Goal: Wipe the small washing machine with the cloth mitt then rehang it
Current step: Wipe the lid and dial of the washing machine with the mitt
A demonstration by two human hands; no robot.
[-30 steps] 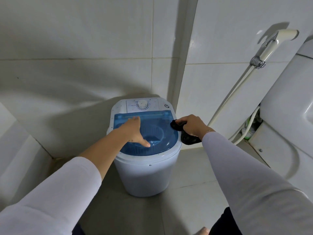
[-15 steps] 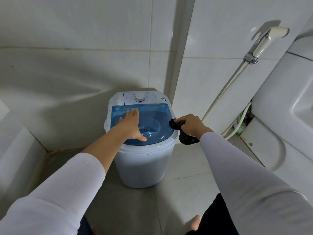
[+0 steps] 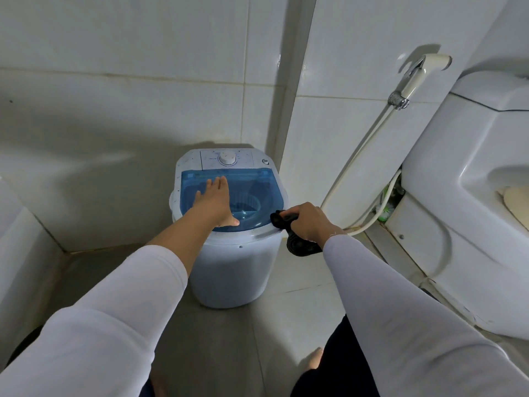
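At twelve o'clock from where you are standing, the small washing machine [image 3: 229,224] is sitting on the floor in the corner of the tiled walls. You are laying your left hand [image 3: 214,202] flat on its blue transparent lid [image 3: 252,190], fingers straight and pointing toward the control dial [image 3: 227,159] at the far edge; it is holding nothing and appears to be steadying the lid. You are gripping the dark cloth mitt [image 3: 297,239] in your right hand [image 3: 307,222], fingers curled round its bunched upper part, while the lower part is hanging loose below the fist. One end of the mitt is touching the machine's white rim at about four o'clock on the lid.

Judgement: the wiping step is in hand, at the rim on the right side. The next move is calling for you to be dragging the mitt along the rim and down the white drum wall while the flat hand is keeping the machine from shifting. Rehanging is not yet due, and no hook is showing.

At two o'clock a bidet sprayer [image 3: 420,75] is hanging on the wall, its hose [image 3: 357,156] running down beside the toilet [image 3: 472,196] at three o'clock.
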